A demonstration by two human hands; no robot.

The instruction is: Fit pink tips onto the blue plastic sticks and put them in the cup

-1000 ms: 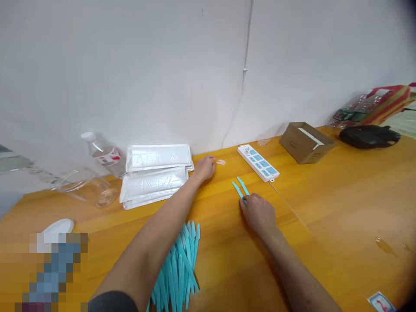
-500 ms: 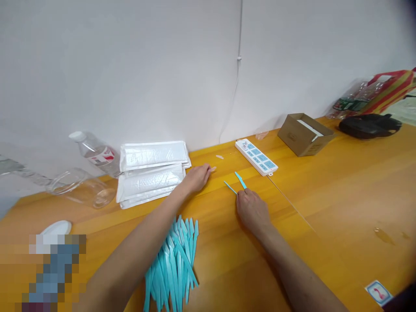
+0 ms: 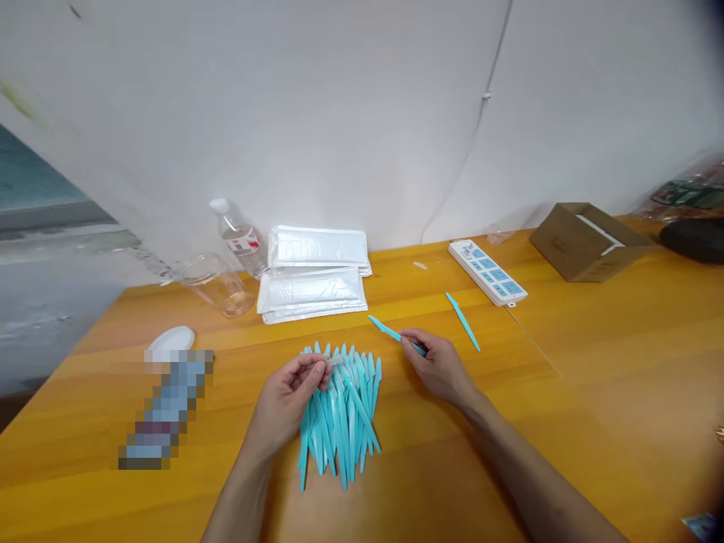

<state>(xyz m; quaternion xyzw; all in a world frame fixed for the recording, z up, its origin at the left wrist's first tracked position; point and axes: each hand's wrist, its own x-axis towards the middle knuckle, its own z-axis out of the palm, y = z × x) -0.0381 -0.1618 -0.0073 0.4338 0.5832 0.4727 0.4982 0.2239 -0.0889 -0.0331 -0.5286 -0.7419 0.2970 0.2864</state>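
In my right hand (image 3: pixel 438 366) a turquoise eyebrow razor (image 3: pixel 385 329) is pinched near its handle, its narrow blade end pointing left. My left hand (image 3: pixel 294 392) pinches a small clear plastic cap (image 3: pixel 335 361) between thumb and fingers, above a pile of turquoise razors (image 3: pixel 345 422). Several razors in the pile have clear covers over their blade ends. A single loose razor (image 3: pixel 464 323) lies to the right, beyond my right hand. Another small clear piece (image 3: pixel 419 265) rests near the wall.
Silvery padded packets (image 3: pixel 317 290) are stacked by the wall, beside a clear bottle (image 3: pixel 244 240) and a clear jar (image 3: pixel 218 286) on its side. A white lid (image 3: pixel 173 343) lies at left. Further right are a power strip (image 3: pixel 487 273) and an open cardboard box (image 3: pixel 585 245).
My left hand has come back from near the wall with the clear cap to the pile. One razor has left my right hand and lies on the table. The view has shifted left.
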